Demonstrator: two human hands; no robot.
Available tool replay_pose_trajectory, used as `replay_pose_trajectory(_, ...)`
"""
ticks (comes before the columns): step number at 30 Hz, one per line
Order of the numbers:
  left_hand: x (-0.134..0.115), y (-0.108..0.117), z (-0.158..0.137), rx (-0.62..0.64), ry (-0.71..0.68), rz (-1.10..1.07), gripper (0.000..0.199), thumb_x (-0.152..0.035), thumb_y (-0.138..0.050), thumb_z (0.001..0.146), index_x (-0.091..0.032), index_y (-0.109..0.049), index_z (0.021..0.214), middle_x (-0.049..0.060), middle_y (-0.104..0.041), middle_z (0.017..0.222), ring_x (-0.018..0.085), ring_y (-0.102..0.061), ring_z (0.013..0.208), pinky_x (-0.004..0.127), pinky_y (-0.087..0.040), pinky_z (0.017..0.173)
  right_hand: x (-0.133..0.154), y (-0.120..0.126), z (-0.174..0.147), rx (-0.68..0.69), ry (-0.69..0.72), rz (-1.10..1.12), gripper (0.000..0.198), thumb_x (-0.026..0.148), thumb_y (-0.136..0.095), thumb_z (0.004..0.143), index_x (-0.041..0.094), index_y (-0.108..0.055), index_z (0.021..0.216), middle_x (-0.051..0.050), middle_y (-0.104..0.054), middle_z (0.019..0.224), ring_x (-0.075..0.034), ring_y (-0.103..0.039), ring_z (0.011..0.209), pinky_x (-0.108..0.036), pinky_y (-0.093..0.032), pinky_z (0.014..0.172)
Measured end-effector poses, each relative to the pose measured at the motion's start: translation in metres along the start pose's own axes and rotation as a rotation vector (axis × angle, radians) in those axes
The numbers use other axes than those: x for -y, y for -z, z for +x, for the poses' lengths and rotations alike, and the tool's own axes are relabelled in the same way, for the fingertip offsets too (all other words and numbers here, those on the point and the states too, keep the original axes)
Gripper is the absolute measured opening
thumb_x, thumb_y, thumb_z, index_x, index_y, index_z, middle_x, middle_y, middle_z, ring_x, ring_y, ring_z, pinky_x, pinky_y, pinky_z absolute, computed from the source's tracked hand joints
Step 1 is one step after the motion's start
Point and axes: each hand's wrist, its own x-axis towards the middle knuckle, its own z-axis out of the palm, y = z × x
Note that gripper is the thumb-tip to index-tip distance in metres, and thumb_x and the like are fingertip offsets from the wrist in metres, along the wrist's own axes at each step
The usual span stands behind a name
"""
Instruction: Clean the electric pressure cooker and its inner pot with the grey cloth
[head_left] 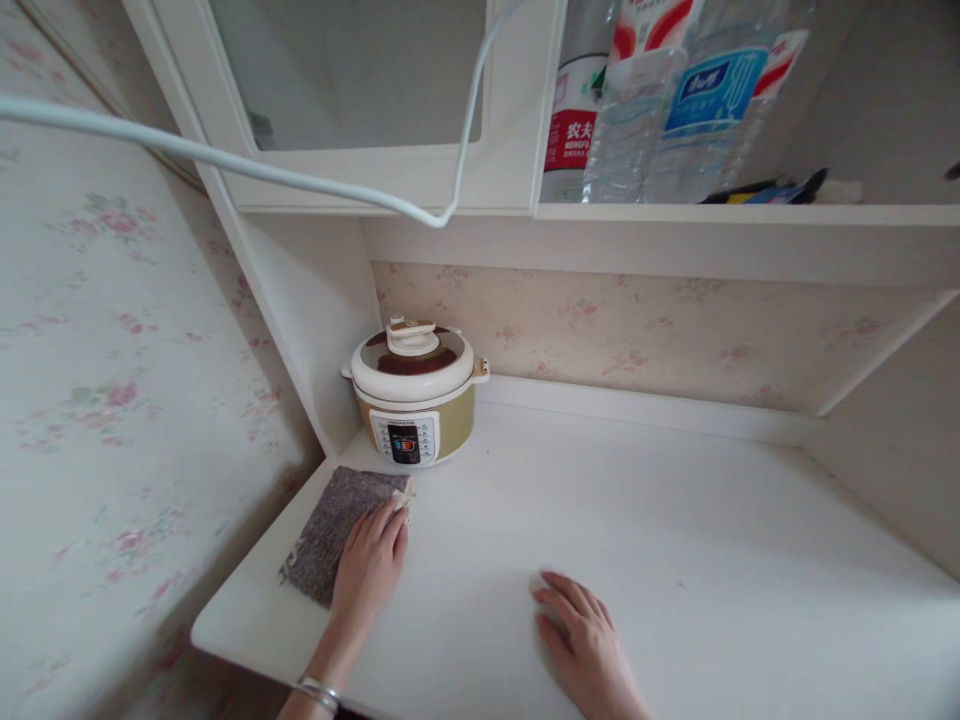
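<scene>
My left hand (373, 560) lies on a folded grey-brown cloth (328, 535) at the left end of the white countertop (465, 620). Its fingers stretch toward the cloth's frayed right edge, pressing it from above. A silver bracelet (321, 692) circles that wrist. To the right, my right hand (581, 640) rests on the bare countertop, fingers a little apart and slightly bent, nothing in them. Just behind the cloth stands an electric pressure cooker (455, 425), white and olive-gold, with its lid on and a control panel at the front.
Overhead hangs a white cabinet with a glass door (352, 75). Several plastic water bottles (634, 120) and small items (780, 190) sit on its open shelf (712, 213). A white cable (300, 180) crosses the upper left. Floral wallpaper (120, 400) covers the left wall.
</scene>
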Motion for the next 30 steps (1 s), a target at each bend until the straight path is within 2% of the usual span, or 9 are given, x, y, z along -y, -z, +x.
replay_pose_trajectory(2,0.0,-0.001,0.0,-0.004,0.0,-0.003,0.031,-0.027,-0.046,0.094,-0.021,-0.064,0.119,0.008,-0.059,0.132,0.025,-0.06,0.112,0.042,-0.045,0.097,-0.001,0.012,0.021,0.094,-0.022,0.115,0.028,0.032,-0.047,0.089,0.026,-0.068,0.106,-0.006,-0.066,0.118,-0.023,-0.059,0.111,-0.039,-0.045,0.095)
replay_pose_trajectory(4,0.001,-0.002,0.0,-0.015,0.001,-0.004,0.031,-0.027,-0.046,0.094,-0.022,-0.064,0.118,0.008,-0.06,0.132,0.025,-0.06,0.112,0.042,-0.045,0.097,0.002,0.028,0.054,0.2,-0.049,0.266,0.03,0.032,-0.046,0.089,0.023,-0.067,0.109,-0.006,-0.07,0.102,-0.02,-0.065,0.094,-0.036,-0.048,0.086)
replay_pose_trajectory(7,0.002,-0.003,0.0,-0.026,-0.01,0.003,0.03,-0.026,-0.046,0.093,-0.023,-0.065,0.115,0.007,-0.061,0.13,0.024,-0.061,0.111,0.041,-0.045,0.096,0.015,0.054,0.119,0.297,-0.213,0.55,0.026,0.027,-0.052,0.084,0.019,-0.064,0.106,-0.005,-0.07,0.087,-0.016,-0.064,0.072,-0.031,-0.048,0.072)
replay_pose_trajectory(8,0.003,-0.003,0.0,-0.022,-0.011,0.006,0.029,-0.026,-0.046,0.093,-0.023,-0.066,0.114,0.007,-0.062,0.129,0.024,-0.061,0.111,0.041,-0.045,0.096,0.022,0.062,0.143,0.29,-0.323,0.679,0.025,0.026,-0.055,0.083,0.017,-0.062,0.105,-0.006,-0.069,0.087,-0.015,-0.063,0.069,-0.03,-0.048,0.07)
replay_pose_trajectory(9,0.003,-0.002,0.001,-0.015,-0.009,0.009,0.028,-0.026,-0.046,0.093,-0.024,-0.066,0.113,0.007,-0.062,0.128,0.024,-0.061,0.11,0.041,-0.045,0.096,0.03,0.069,0.166,0.268,-0.359,0.724,0.028,0.028,-0.053,0.084,0.017,-0.058,0.11,-0.006,-0.069,0.091,-0.014,-0.062,0.067,-0.029,-0.048,0.067)
replay_pose_trajectory(12,0.003,0.0,0.003,0.02,0.015,0.007,0.026,-0.027,-0.047,0.093,-0.024,-0.066,0.11,0.006,-0.063,0.127,0.024,-0.061,0.106,0.042,-0.045,0.095,0.055,0.079,0.228,0.183,-0.397,0.8,0.034,0.04,-0.046,0.09,0.021,-0.048,0.119,-0.007,-0.064,0.105,-0.012,-0.062,0.069,-0.027,-0.05,0.065)
replay_pose_trajectory(16,0.001,0.004,0.005,0.042,0.039,-0.007,0.026,-0.027,-0.048,0.093,-0.025,-0.065,0.111,0.004,-0.063,0.126,0.024,-0.061,0.104,0.042,-0.044,0.094,0.085,0.077,0.287,0.112,-0.42,0.897,0.039,0.05,-0.036,0.093,0.023,-0.041,0.121,-0.008,-0.059,0.114,-0.011,-0.062,0.069,-0.027,-0.052,0.064)
replay_pose_trajectory(22,0.0,0.005,0.008,0.046,0.064,-0.009,0.024,-0.027,-0.048,0.092,-0.026,-0.066,0.108,0.004,-0.064,0.123,0.023,-0.061,0.1,0.041,-0.044,0.091,0.11,0.075,0.338,0.094,-0.474,0.938,0.045,0.059,-0.038,0.092,0.02,-0.052,0.106,-0.007,-0.062,0.096,-0.011,-0.057,0.059,-0.027,-0.05,0.058)
replay_pose_trajectory(30,0.003,0.0,0.008,0.049,0.071,0.001,0.024,-0.026,-0.05,0.09,-0.027,-0.066,0.108,0.004,-0.065,0.118,0.023,-0.061,0.099,0.04,-0.045,0.089,0.111,0.068,0.356,-0.041,-0.489,0.909,0.031,0.042,-0.05,0.093,0.014,-0.057,0.081,-0.003,-0.057,0.062,-0.009,-0.047,0.048,-0.022,-0.042,0.047)
